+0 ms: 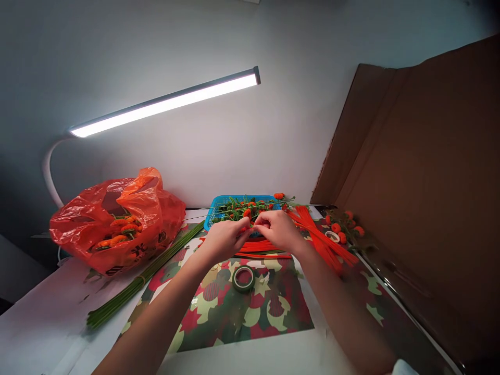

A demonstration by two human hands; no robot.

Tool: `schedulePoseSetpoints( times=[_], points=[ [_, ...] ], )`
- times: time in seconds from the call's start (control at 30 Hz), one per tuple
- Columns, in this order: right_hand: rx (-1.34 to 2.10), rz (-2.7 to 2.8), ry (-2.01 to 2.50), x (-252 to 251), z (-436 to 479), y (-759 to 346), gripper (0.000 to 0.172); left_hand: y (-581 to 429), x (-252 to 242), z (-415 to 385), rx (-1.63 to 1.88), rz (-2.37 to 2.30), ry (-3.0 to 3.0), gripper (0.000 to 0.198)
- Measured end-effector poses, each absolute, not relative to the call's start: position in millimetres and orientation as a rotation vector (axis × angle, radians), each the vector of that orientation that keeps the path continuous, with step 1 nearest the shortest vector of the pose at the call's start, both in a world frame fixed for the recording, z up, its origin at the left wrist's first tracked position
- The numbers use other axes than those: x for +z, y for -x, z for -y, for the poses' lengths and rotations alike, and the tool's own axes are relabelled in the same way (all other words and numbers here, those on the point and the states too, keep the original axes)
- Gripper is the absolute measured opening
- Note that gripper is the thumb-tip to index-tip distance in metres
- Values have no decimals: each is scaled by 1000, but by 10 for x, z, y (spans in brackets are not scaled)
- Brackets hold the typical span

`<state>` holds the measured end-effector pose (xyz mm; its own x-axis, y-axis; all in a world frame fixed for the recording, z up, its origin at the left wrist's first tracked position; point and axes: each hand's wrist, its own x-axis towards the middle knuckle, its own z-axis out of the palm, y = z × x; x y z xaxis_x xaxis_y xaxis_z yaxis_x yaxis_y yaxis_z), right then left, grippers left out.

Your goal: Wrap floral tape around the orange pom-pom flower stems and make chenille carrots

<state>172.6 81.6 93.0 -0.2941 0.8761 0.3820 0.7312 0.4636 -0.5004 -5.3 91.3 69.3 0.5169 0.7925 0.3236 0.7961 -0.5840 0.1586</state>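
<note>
My left hand (226, 238) and my right hand (278, 229) meet in front of the blue basket (209, 221), fingertips pinched close together. A bit of orange shows at the left fingertips, but what the two hands pinch is too small to make out. Orange fuzzy flowers with green stems (234, 207) fill the basket behind them. Just below my hands lie orange chenille stems (262, 246), and more orange chenille stems (322, 242) are fanned out to the right. A roll of green tape (244, 279) rests flat on the patterned sheet (273, 317), nearer to me.
On the left stands a red plastic bag (156, 219) holding orange pieces (124, 228). A bundle of green stems (128, 291) lies beside it. Orange flowers (347, 225) and a white ring (332, 237) sit at right, near a tall cardboard panel (425, 156). A lit lamp (167, 104) hangs above.
</note>
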Motion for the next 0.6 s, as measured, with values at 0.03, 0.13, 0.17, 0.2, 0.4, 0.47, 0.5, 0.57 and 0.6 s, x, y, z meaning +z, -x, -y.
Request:
schedulePoseSetpoints(
  times=[0.03, 0.13, 0.17, 0.2, 0.4, 0.47, 0.5, 0.57, 0.6],
  points=[
    [305, 2100, 1348, 934, -805, -1723, 12, 47, 686, -912, -555, 1430, 2709, 22],
    [317, 2062, 1393, 934, -782, -1714, 14, 24, 661, -917, -539, 1442, 2637, 21],
    [329, 2040, 1400, 931, -777, -1711, 15, 15, 653, -919, -546, 1455, 2608, 21],
    [346, 2015, 1403, 928, -773, -1708, 16, 6, 647, -921, -558, 1471, 2582, 20],
    [434, 1924, 1334, 908, -748, -1677, 18, -27, 637, -916, -677, 1585, 2483, 22],
    [442, 1913, 1284, 898, -750, -1670, 18, -30, 641, -910, -716, 1609, 2485, 24],
    [444, 1906, 1263, 892, -754, -1667, 18, -30, 644, -908, -750, 1622, 2501, 25],
    [460, 1886, 1217, 879, -764, -1661, 18, -28, 651, -908, -871, 1654, 2555, 27],
    [481, 1869, 1189, 873, -769, -1656, 18, -28, 654, -911, -959, 1669, 2589, 27]
  ],
)
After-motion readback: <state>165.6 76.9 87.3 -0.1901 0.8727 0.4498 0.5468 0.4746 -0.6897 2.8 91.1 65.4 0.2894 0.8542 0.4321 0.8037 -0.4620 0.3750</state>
